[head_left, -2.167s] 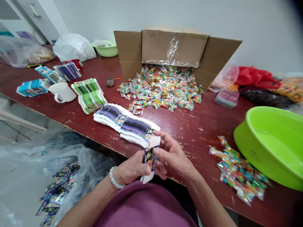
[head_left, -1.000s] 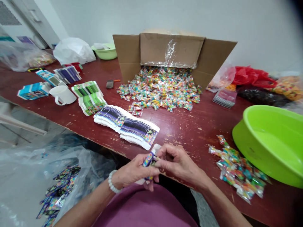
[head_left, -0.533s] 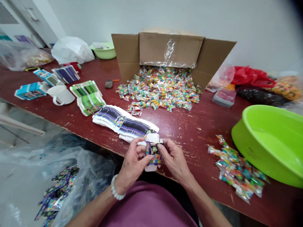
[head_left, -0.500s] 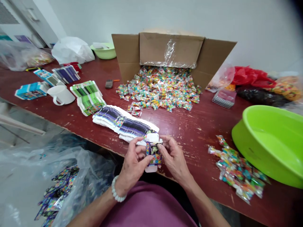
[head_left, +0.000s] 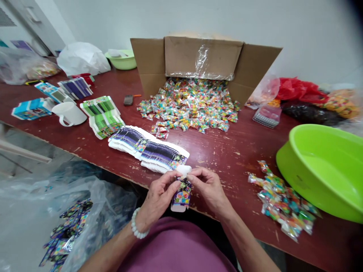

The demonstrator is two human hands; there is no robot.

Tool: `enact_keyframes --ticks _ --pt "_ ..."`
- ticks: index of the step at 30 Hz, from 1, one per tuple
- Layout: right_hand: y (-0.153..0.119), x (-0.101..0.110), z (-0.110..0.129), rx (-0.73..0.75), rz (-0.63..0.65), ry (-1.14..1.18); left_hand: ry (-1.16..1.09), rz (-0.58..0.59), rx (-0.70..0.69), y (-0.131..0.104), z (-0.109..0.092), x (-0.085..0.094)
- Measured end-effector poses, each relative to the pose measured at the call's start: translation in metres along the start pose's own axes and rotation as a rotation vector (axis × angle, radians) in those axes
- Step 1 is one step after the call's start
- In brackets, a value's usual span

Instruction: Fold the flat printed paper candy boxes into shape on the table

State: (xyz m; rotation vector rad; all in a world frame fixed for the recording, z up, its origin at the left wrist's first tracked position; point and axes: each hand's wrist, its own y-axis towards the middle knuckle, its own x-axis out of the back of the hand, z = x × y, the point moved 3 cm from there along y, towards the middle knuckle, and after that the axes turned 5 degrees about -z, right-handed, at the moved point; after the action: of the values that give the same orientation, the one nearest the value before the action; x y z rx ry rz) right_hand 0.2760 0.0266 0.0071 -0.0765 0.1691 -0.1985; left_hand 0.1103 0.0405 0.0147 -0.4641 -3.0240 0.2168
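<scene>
Between both hands, at the table's front edge, is a small purple printed carton [head_left: 182,192] with white end flaps. My left hand [head_left: 160,196] pinches its upper left side, a bracelet round the wrist. With thumb and fingers, my right hand [head_left: 210,189] grips the upper right corner by the top flap [head_left: 184,169]. Just beyond them lies a fanned row of flat purple cartons [head_left: 147,148]. Small wrapped candies [head_left: 193,104] spill from an open cardboard box [head_left: 202,56] farther back.
A green basin [head_left: 320,170] and a smaller candy pile [head_left: 283,200] are at the right. Green cartons [head_left: 103,116], a white mug [head_left: 69,113] and blue cartons [head_left: 32,109] stand left. A clear bag [head_left: 110,211] holding purple packs hangs low at the left.
Both hands have shifted to the carton's top end, with fingertips closer together at the flap. The carton's lower front is now less covered. The view has shifted slightly.
</scene>
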Motion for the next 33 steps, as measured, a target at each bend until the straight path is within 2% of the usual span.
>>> enact_keyframes --ticks 3,6,8,12,14,17,19,26,30,33 --pt "0.002 0.002 0.001 -0.084 0.002 0.096 0.035 -0.024 -0.017 0.002 -0.001 -0.001" --pt "0.002 0.002 0.004 -0.042 0.052 0.001 -0.166 -0.023 0.026 0.003 -0.001 -0.003" --pt "0.001 0.002 0.007 0.03 0.047 -0.05 -0.338 0.019 0.117 0.002 0.001 -0.005" --pt "-0.003 0.002 0.005 -0.011 0.059 0.02 -0.58 0.273 0.411 -0.002 0.009 -0.019" --pt "-0.004 0.001 0.006 0.003 0.116 -0.058 -0.616 0.292 0.492 -0.003 0.014 -0.024" --pt "-0.004 0.001 0.011 0.085 0.168 -0.15 -0.551 0.165 0.479 -0.001 0.018 -0.026" --pt "-0.002 0.001 0.012 0.082 0.157 -0.132 -0.481 0.136 0.443 0.001 0.018 -0.026" --pt "0.007 -0.002 0.002 -0.121 0.153 0.041 -0.309 0.178 0.33 0.004 0.013 -0.024" --pt "0.009 -0.004 0.001 -0.109 0.095 0.056 -0.288 0.186 0.29 0.005 0.013 -0.022" --pt "0.007 -0.003 0.006 -0.046 0.114 -0.014 -0.285 0.175 0.292 0.004 0.014 -0.02"
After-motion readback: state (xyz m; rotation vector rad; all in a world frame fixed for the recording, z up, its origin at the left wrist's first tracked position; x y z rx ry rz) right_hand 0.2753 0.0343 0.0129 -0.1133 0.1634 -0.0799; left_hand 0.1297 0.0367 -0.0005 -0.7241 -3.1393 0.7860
